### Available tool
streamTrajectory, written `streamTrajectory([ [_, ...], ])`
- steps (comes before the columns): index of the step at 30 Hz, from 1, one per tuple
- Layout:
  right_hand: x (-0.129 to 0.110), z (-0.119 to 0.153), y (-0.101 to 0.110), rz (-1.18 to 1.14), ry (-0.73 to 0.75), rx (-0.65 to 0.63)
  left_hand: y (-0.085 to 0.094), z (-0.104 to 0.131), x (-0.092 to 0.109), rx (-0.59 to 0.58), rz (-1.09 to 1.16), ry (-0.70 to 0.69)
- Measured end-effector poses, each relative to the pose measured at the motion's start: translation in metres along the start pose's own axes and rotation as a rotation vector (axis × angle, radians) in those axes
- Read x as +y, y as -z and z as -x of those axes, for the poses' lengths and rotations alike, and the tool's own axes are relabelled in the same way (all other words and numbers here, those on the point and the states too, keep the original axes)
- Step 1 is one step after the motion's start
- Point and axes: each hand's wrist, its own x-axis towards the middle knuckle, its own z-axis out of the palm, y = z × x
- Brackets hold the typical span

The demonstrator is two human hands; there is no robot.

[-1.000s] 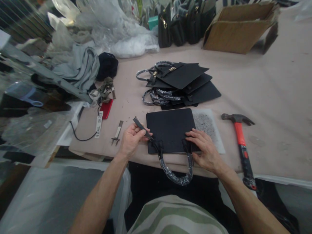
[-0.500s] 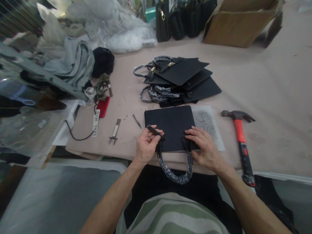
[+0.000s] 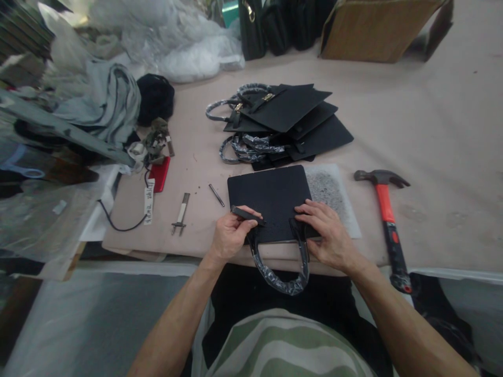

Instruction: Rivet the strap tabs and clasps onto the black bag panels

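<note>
A flat black panel [image 3: 271,191] lies at the table's front edge, partly over a speckled white sheet [image 3: 332,191]. Its curved handle [image 3: 285,287], wrapped in clear plastic, hangs toward my body. Between the thumb and fingers of my left hand [image 3: 231,230] is a black strap end [image 3: 245,213], at the left foot of the handle. My right hand [image 3: 328,230] is closed on the panel's lower right part, beside the handle's right foot, with the fingertips on the black surface and the thumb lower down.
A claw hammer [image 3: 387,209] lies at the right. A metal rod [image 3: 216,195] and a pronged tool [image 3: 181,213] lie left of the panel. Behind are stacked black panels [image 3: 291,110], a cardboard box [image 3: 373,34], plastic wrap [image 3: 184,47] and a red object [image 3: 160,174].
The view has shifted slightly, so the table's things sit a little further left and mostly higher. The strap end in my left hand has tilted to lie flatter. My right hand keeps its place on the panel.
</note>
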Motion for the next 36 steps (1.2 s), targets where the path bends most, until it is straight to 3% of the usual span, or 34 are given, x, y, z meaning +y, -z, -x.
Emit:
streamTrajectory([
  [16, 0.001, 0.001, -0.001, 0.003, -0.001, 0.007, -0.015, 0.005, -0.005, 0.012, -0.232, -0.181],
  [22, 0.001, 0.001, -0.001, 0.002, 0.010, 0.013, -0.022, 0.005, -0.003, 0.038, -0.402, -0.355],
  [30, -0.001, 0.001, 0.000, -0.007, 0.009, 0.019, -0.025, 0.002, -0.005, 0.030, -0.407, -0.329],
  [36, 0.001, 0.003, -0.002, -0.010, -0.005, -0.004, -0.030, 0.004, -0.008, 0.086, -0.511, -0.444],
])
